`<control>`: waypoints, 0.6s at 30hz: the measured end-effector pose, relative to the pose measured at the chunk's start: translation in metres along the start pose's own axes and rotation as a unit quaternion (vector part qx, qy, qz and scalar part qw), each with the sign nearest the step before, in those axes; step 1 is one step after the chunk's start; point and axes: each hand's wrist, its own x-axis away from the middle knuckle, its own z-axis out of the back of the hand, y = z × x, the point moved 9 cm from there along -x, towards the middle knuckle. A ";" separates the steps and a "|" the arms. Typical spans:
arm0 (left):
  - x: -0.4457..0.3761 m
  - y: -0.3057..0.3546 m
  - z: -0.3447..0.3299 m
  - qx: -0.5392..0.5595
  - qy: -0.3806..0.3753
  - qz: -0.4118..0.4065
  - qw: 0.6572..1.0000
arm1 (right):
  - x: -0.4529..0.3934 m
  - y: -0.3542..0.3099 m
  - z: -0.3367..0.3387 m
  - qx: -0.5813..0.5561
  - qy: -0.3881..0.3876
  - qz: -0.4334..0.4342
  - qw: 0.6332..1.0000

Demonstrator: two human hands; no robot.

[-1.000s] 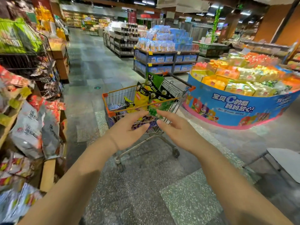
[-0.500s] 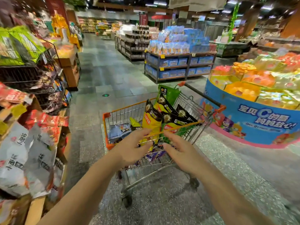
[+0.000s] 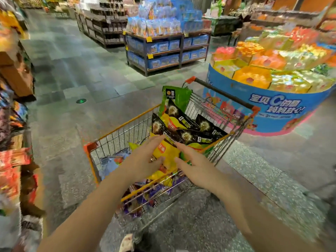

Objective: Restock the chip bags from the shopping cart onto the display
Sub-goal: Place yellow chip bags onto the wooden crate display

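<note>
Yellow chip bag [image 3: 166,153] lay between both hands, left hand [image 3: 143,159] touching its left edge, right hand [image 3: 194,166] just beside its right, fingers of both straight and spread, gripping nothing; bag's long axis ran away from the person; it sat atop more bags in the orange-rimmed shopping cart [image 3: 109,135], black bags [image 3: 189,131] and green bag [image 3: 179,96] behind

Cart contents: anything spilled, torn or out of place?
Nothing spilled or torn that I can see. The chip bags sit jumbled in the shopping cart, some upright, some leaning, the green bag poking above the rim. Both hands, left hand and right hand, reach for the yellow bag, neither with a grip yet.
</note>
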 end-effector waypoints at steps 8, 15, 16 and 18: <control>-0.086 -0.090 0.001 -0.049 -0.096 -0.134 0.985 | -0.098 0.001 -0.036 -0.002 0.081 -0.118 0.990; -0.123 -0.144 -0.021 -0.038 -0.141 -0.172 0.974 | -0.126 0.019 -0.064 -0.018 0.110 -0.209 0.971; -0.123 -0.149 -0.025 -0.031 -0.145 -0.177 0.973 | -0.127 0.024 -0.069 -0.011 0.103 -0.224 0.969; -0.122 -0.153 -0.032 -0.018 -0.145 -0.199 0.969 | -0.127 0.035 -0.078 0.008 0.089 -0.254 0.963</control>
